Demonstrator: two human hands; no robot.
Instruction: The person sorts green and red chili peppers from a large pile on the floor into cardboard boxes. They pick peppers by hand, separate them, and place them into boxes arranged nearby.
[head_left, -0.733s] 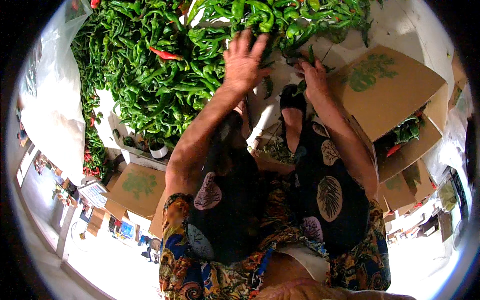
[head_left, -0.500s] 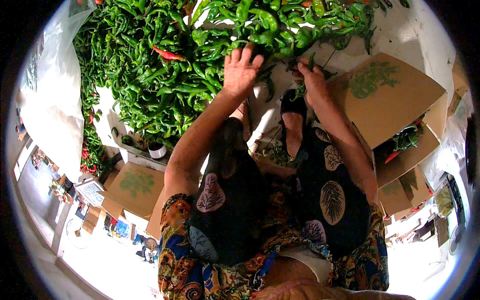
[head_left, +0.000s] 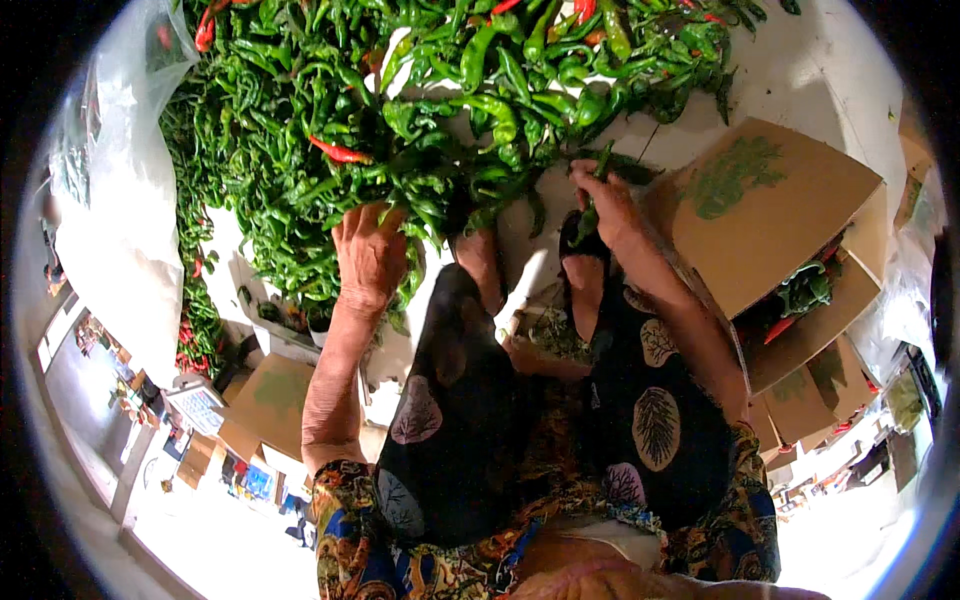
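Note:
A wide heap of green peppers [head_left: 275, 140] spreads across the top of the view, with a few red ones such as a long red pepper [head_left: 340, 152]. My left hand [head_left: 370, 255] is at the heap's lower edge, its fingers curled down into the peppers, so what they grip is hidden. My right hand [head_left: 610, 205], to the right near the cardboard box, is closed on a green pepper [head_left: 590, 195], with more peppers just above it. My feet in dark shoes [head_left: 580, 275] rest below the heap, between the two hands.
A cardboard box [head_left: 760, 250] stands at right with peppers inside its opening. Another cardboard box [head_left: 265, 400] sits lower left. A clear plastic sheet [head_left: 115, 220] hangs along the left; more plastic [head_left: 910, 290] lies at the far right. Bright clutter fills both lower sides.
My left hand has swept down and left from the upper middle, dragging peppers over my left foot. My right hand has shifted down and slightly left, still holding a pepper.

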